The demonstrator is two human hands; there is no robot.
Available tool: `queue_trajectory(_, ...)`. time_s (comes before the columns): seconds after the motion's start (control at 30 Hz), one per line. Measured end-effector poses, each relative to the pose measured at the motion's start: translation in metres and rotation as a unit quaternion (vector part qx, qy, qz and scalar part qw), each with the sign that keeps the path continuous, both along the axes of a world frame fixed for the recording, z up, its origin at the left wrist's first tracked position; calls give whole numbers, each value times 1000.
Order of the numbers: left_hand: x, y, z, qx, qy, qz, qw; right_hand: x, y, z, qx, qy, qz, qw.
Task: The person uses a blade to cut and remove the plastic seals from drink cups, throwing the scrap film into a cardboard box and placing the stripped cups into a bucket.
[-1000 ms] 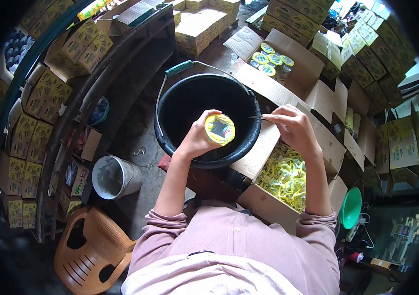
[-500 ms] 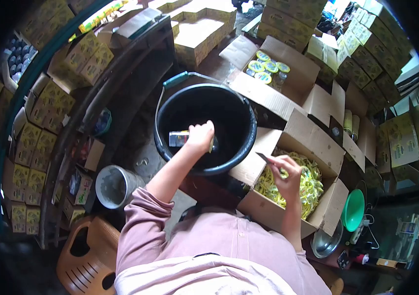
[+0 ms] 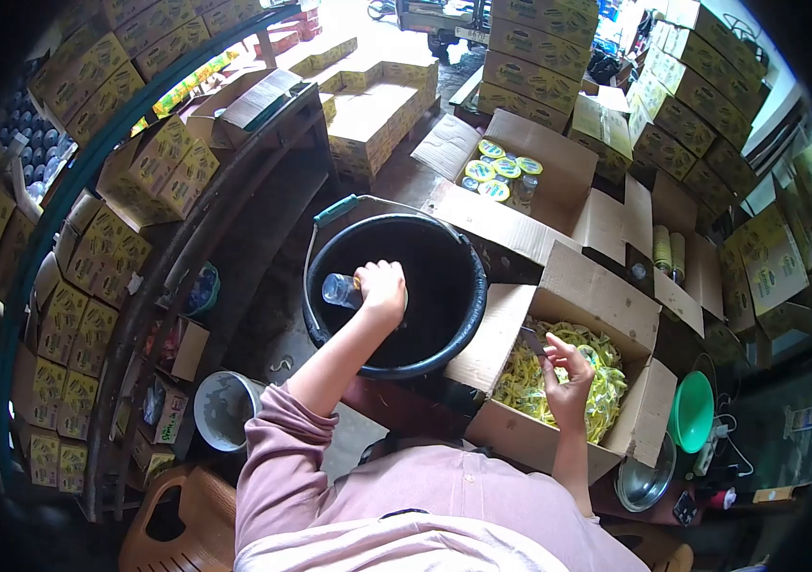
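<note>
Over the black bucket [image 3: 478,286], my left hand [image 3: 383,291] is closed around a clear jar [image 3: 339,290], which lies sideways with its see-through end pointing left. My fingers hide the jar's other end. My right hand [image 3: 568,377] pinches a thin dark knife blade [image 3: 533,341] between thumb and fingers; its handle is hidden. The hand is above an open cardboard box [image 3: 637,419] heaped with yellow-green label strips [image 3: 558,391]. The bucket's wire handle, with its green grip [image 3: 335,211], rests against the far rim.
Behind is another open carton [image 3: 558,176] holding jars with yellow lids [image 3: 494,170]. A green bowl [image 3: 692,412] and a metal bowl [image 3: 645,481] are at right. A grey pail [image 3: 225,410] and a brown chair [image 3: 182,524] stand at left. Stacked cartons [image 3: 535,57] surround the workplace.
My view has tilted upward. The jar in my left hand has turned, its clear end now showing. My right hand's fingers have spread a little, and the blade is lower over the strips.
</note>
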State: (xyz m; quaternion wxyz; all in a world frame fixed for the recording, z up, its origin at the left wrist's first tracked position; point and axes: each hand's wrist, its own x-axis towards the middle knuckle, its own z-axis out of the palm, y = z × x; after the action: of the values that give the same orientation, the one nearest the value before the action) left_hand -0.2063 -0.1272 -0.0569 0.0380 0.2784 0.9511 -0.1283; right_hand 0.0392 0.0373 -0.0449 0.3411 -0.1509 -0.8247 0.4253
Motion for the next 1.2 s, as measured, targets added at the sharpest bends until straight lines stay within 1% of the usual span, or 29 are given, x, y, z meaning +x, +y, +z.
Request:
queue_trajectory(0.03, -4, -3, -4, 45, 50, -18, 998, 0, 0, 2, 4, 4, -6, 1000)
queue_trajectory(0.07, -5, -4, -2, 63, 61, -27, 996, 1, 1, 4, 7, 7, -13, 1000)
queue_trajectory(0.13, -7, -3, -14, 72, 63, -13, 995, 2, 3, 7, 19, 6, -16, 1000)
queue_trajectory(0.2, 2, -9, -17, 11, -95, -9, 995, 4, 3, 8, 28, 11, -20, 999)
queue_trajectory(0.23, 4, -12, -3, -120, -242, -87, 959, 5, 4, 8, 26, 6, -19, 999)
queue_trajectory(0.27, 13, -11, 11, -179, -315, -105, 926, 7, 3, 7, 24, 1, -18, 1000)
queue_trajectory(0.33, 13, -14, 8, -146, -317, -80, 934, 7, 4, 10, 26, 0, -26, 999)
queue_trajectory(0.4, 10, -19, 0, -54, -195, -84, 976, 12, 2, 12, 29, 3, -44, 999)
queue_trajectory(0.43, 7, -20, 2, -25, -182, -106, 977, 15, 2, 13, 57, 12, -61, 996)
queue_trajectory(0.47, 1, -17, 5, -116, -314, -99, 937, 19, 2, 12, 45, 25, -78, 996)
queue_trajectory(0.53, 5, -11, 13, -188, -349, -111, 911, 29, -3, 15, 3, 37, -103, 994)
queue_trajectory(0.57, 6, -14, 16, -157, -349, -91, 919, 38, -4, 16, -52, 37, -99, 993)
queue_trajectory(0.6, 8, -14, 14, -119, -293, -80, 945, 48, -4, 16, -54, 44, -116, 991)
queue_trajectory(0.67, 14, -12, 18, -130, -265, -104, 950, 62, 0, 12, -57, 69, -152, 984)
queue_trajectory(0.73, 11, -10, 16, -196, -315, -108, 922, 83, 10, 1, -88, 65, -189, 976)
queue_trajectory(0.77, 7, -11, 11, -173, -300, -98, 933, 94, 13, -1, -97, 72, -201, 972)
queue_trajectory(0.8, 10, -10, 14, -130, -235, -56, 962, 101, 17, 1, -104, 82, -212, 968)
queue_trajectory(0.87, 9, -13, -2, -14, -86, -108, 990, 116, 19, 11, -94, 95, -230, 964)
queue_trajectory(0.9, 14, -5, 15, -136, -199, -103, 965, 126, 22, 11, -102, 103, -234, 961)
queue_trajectory(0.93, 17, -3, 16, -194, -319, -83, 924, 136, 27, 10, -112, 110, -237, 959)
queue_trajectory(1.0, 18, -1, 19, -207, -310, -35, 927, 156, 38, 9, -106, 104, -253, 956)
queue_trajectory(1.03, 19, -3, 22, -171, -270, -44, 947, 164, 44, 8, -102, 104, -260, 955)
queue_trajectory(1.07, 22, -4, 26, -112, -239, -21, 964, 172, 48, 8, -107, 113, -261, 953)
queue_trajectory(1.13, 26, 0, 32, -210, -303, -28, 929, 186, 52, 15, -89, 103, -288, 948)
queue_trajectory(1.17, 20, 1, 27, -223, -330, -9, 917, 195, 57, 10, -94, 108, -291, 946)
queue_trajectory(1.2, 20, 0, 30, -217, -302, -1, 928, 203, 62, 6, -86, 116, -288, 947)
